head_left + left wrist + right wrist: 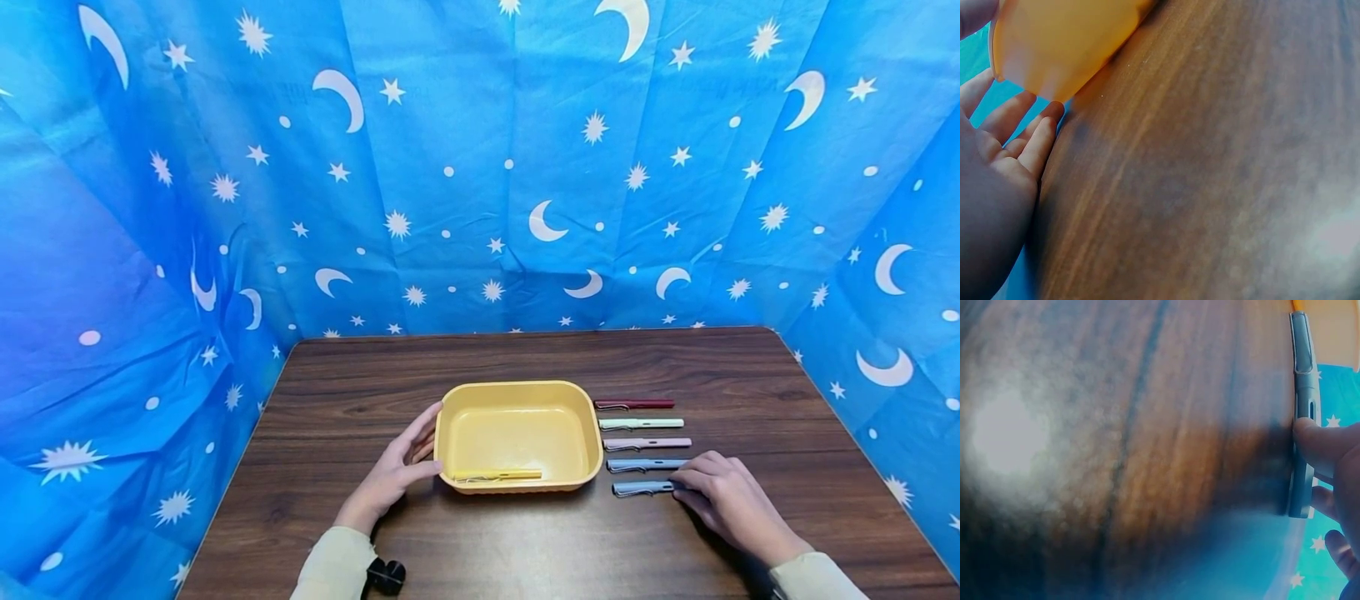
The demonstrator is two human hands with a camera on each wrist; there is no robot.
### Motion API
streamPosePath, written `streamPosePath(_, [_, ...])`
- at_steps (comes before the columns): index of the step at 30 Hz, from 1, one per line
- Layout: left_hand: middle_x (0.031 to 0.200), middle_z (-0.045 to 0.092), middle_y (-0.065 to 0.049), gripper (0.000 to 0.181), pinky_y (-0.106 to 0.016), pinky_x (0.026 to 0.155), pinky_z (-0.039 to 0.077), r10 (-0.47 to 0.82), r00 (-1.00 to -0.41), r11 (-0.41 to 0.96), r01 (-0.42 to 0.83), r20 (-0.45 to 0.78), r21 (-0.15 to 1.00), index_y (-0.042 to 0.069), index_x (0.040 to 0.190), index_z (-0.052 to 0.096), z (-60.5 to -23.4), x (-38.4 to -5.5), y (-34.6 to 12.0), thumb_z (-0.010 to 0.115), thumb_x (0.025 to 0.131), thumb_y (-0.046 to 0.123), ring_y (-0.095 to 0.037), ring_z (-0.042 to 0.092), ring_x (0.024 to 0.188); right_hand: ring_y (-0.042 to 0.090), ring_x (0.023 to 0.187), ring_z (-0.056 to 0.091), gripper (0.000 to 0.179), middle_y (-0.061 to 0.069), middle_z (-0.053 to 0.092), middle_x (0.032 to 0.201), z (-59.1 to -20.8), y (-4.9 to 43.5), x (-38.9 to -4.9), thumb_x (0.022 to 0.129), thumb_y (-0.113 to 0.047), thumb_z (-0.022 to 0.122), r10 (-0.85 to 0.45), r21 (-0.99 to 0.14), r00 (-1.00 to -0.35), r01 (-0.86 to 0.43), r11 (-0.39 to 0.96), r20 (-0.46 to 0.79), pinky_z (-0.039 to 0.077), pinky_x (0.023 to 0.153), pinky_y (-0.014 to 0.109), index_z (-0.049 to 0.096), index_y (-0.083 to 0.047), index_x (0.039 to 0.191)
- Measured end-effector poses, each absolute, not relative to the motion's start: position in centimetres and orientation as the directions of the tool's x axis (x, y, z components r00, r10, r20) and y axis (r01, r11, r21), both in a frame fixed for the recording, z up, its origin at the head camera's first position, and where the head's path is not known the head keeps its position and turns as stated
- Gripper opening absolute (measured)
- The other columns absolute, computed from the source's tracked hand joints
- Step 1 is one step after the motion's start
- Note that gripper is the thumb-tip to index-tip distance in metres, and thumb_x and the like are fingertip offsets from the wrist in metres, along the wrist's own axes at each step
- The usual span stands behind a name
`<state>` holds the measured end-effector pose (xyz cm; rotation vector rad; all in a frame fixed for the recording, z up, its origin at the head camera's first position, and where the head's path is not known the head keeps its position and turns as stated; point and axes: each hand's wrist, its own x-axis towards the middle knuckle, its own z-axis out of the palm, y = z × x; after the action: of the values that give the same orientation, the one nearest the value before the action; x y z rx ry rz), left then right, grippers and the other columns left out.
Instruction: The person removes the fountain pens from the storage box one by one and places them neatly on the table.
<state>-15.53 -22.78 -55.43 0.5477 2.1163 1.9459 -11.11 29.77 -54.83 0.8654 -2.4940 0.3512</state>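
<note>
A yellow rectangular box [517, 433] stands on the table with a yellow pen [502, 475] lying inside along its near wall. My left hand [390, 475] rests against the box's left end, thumb near the front corner and fingers further back; the left wrist view shows its fingertips [1054, 109] at the orange-looking outer wall. Right of the box, my right hand [723, 492] pinches the nearest pen, a light blue one [1300, 369] with a metal clip, thumb on its barrel. A second blue pen [645, 464] lies just behind, partly covered by the fingers.
Behind the blue pens lie a pale pink pen [648, 443], a mint green pen [645, 423] and a dark red pen [637, 404], roughly parallel. The wooden table [487, 550] is enclosed by a blue cloth [465, 208] with moons and stars.
</note>
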Motion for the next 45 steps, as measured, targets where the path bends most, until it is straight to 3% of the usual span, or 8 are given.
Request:
streamPosePath(4, [0.173, 0.026, -0.013, 0.085, -0.016, 0.117, 0.037, 0.415, -0.904, 0.053, 0.141, 0.106, 0.989, 0.017, 0.169, 0.024, -55.3, -15.6, -22.9, 0.069, 0.098, 0.002, -0.033, 0.026, 0.158, 0.015, 0.089, 0.068, 0.032, -0.006, 0.076, 0.095, -54.1, 29.8, -11.5, 0.069, -0.015, 0.094, -0.480, -0.132, -0.694, -0.631, 0.765, 0.536, 0.056, 0.069, 0.043, 0.082, -0.014, 0.099])
streamPosePath(8, [0.173, 0.026, -0.013, 0.085, -0.017, 0.117, 0.037, 0.418, -0.901, 0.054, 0.154, 0.118, 0.987, 0.015, 0.169, 0.023, -55.3, -15.7, -23.0, 0.070, 0.098, 0.004, -0.033, 0.025, 0.158, 0.021, 0.093, 0.071, 0.035, 0.001, 0.078, 0.101, -53.0, 29.6, -12.3, 0.073, -0.009, 0.093, -0.382, -0.243, -0.740, -0.582, 0.776, 0.554, 0.060, 0.074, 0.047, 0.081, -0.008, 0.106])
streamPosePath(16, [0.173, 0.026, -0.011, 0.085, -0.018, 0.118, 0.037, 0.409, -0.907, 0.069, 0.140, 0.100, 0.988, 0.019, 0.169, 0.025, -55.1, -15.8, -22.8, 0.070, 0.098, 0.004, -0.032, 0.027, 0.158, 0.026, 0.102, 0.072, 0.036, 0.005, 0.077, 0.117, -50.1, 28.2, -14.0, 0.088, -0.010, 0.085, -0.201, -0.447, -0.830, -0.465, 0.764, 0.520, 0.052, 0.085, 0.015, 0.077, -0.010, 0.123])
streamPosePath(19, [0.173, 0.026, -0.010, 0.085, -0.017, 0.117, 0.037, 0.408, -0.909, 0.076, 0.132, 0.090, 0.988, 0.021, 0.169, 0.025, -55.1, -15.6, -22.8, 0.070, 0.099, 0.004, -0.032, 0.027, 0.158, 0.023, 0.101, 0.069, 0.037, 0.006, 0.075, 0.123, -48.9, 27.1, -14.6, 0.094, -0.016, 0.081, -0.180, -0.501, -0.860, -0.436, 0.748, 0.478, 0.056, 0.079, 0.020, 0.074, -0.013, 0.130])
streamPosePath(22, [0.173, 0.026, -0.011, 0.085, -0.017, 0.117, 0.037, 0.411, -0.907, 0.077, 0.131, 0.088, 0.988, 0.020, 0.169, 0.025, -55.2, -15.5, -22.8, 0.070, 0.099, 0.004, -0.033, 0.026, 0.158, 0.022, 0.105, 0.068, 0.038, 0.007, 0.073, 0.127, -47.8, 25.7, -15.4, 0.097, -0.021, 0.078, -0.178, -0.553, -0.882, -0.419, 0.720, 0.436, 0.062, 0.079, 0.033, 0.071, -0.014, 0.134])
streamPosePath(27, [0.173, 0.027, -0.012, 0.085, -0.017, 0.117, 0.037, 0.406, -0.909, 0.077, 0.137, 0.095, 0.987, 0.021, 0.169, 0.025, -55.4, -15.4, -22.8, 0.070, 0.098, 0.004, -0.033, 0.027, 0.158, 0.027, 0.118, 0.068, 0.041, 0.007, 0.071, 0.133, -46.1, 23.0, -16.8, 0.099, -0.028, 0.076, -0.214, -0.621, -0.891, -0.435, 0.652, 0.400, 0.063, 0.088, 0.050, 0.068, -0.016, 0.137])
streamPosePath(35, [0.172, 0.029, -0.012, 0.085, -0.017, 0.116, 0.038, 0.405, -0.909, 0.070, 0.136, 0.097, 0.988, 0.020, 0.168, 0.026, -55.4, -15.5, -22.7, 0.071, 0.097, 0.004, -0.033, 0.029, 0.157, 0.024, 0.121, 0.067, 0.041, 0.004, 0.072, 0.133, -44.5, 18.5, -18.6, 0.098, -0.027, 0.077, -0.321, -0.652, -0.855, -0.519, 0.554, 0.407, 0.060, 0.095, 0.050, 0.069, -0.015, 0.136])
streamPosePath(45, [0.172, 0.029, -0.014, 0.085, -0.017, 0.116, 0.038, 0.406, -0.907, 0.062, 0.144, 0.107, 0.988, 0.019, 0.168, 0.026, -55.6, -15.6, -23.0, 0.070, 0.097, 0.002, -0.036, 0.029, 0.157, 0.026, 0.126, 0.064, 0.042, 0.003, 0.070, 0.136, -42.8, 14.5, -21.1, 0.098, -0.030, 0.077, -0.433, -0.723, -0.843, -0.511, 0.464, 0.318, 0.056, 0.101, 0.053, 0.070, -0.015, 0.136])
